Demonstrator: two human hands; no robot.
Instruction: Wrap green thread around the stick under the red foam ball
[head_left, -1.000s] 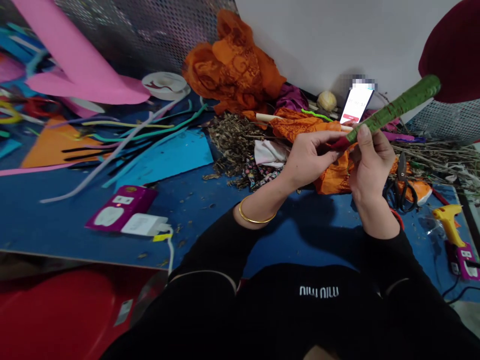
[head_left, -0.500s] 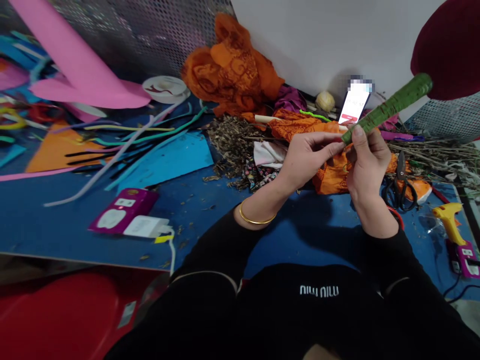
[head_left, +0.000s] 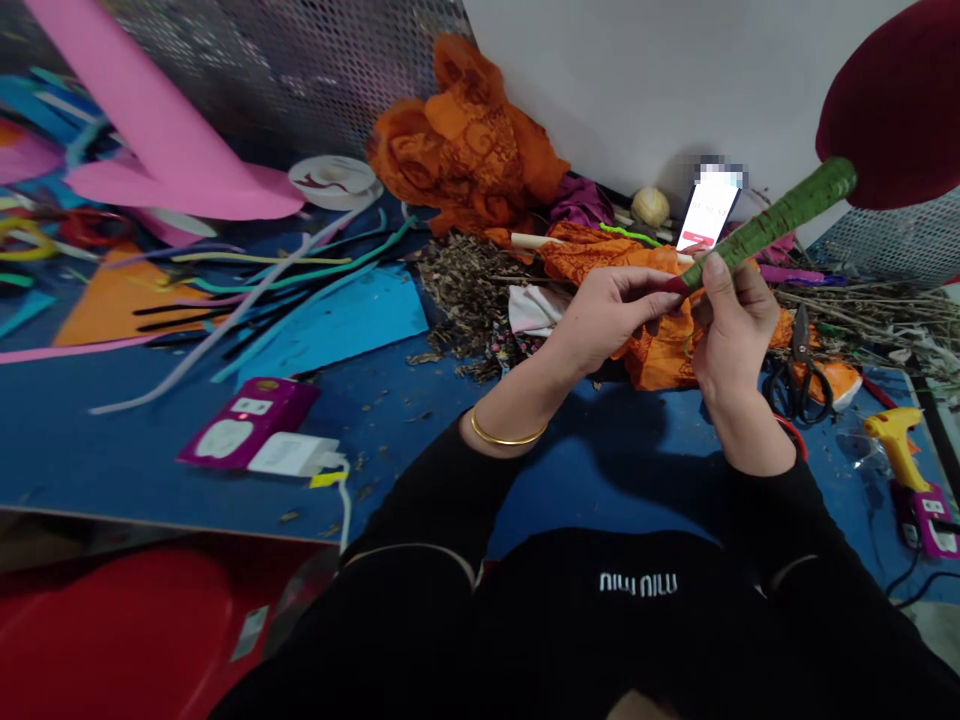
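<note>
A dark red round paddle (head_left: pixel 892 110) with a green-wrapped handle (head_left: pixel 795 220) slants up to the right above the table. My right hand (head_left: pixel 731 335) is closed around the lower handle, its thumb lying along the green wrap. At the handle's lower end, where a short dark red stretch shows, the thumb and fingers of my left hand (head_left: pixel 611 320) pinch together. Behind and below both hands lies crumpled orange cloth (head_left: pixel 660 350). Black-handled scissors (head_left: pixel 802 375) rest just right of my right wrist. My left fingertips are partly hidden behind the handle end.
A lit phone (head_left: pixel 709 210) leans at the back. Dried plant stalks (head_left: pixel 862 310) and a yellow glue gun (head_left: pixel 896 440) lie to the right. Leftward are a purple power strip (head_left: pixel 247 420), coloured strips on blue sheet (head_left: pixel 345 330), and pink foam (head_left: pixel 180 185).
The paddle and handle have shifted slightly down and left, and more of the dark red handle end shows by my left hand. Both hands stay nearly in place.
</note>
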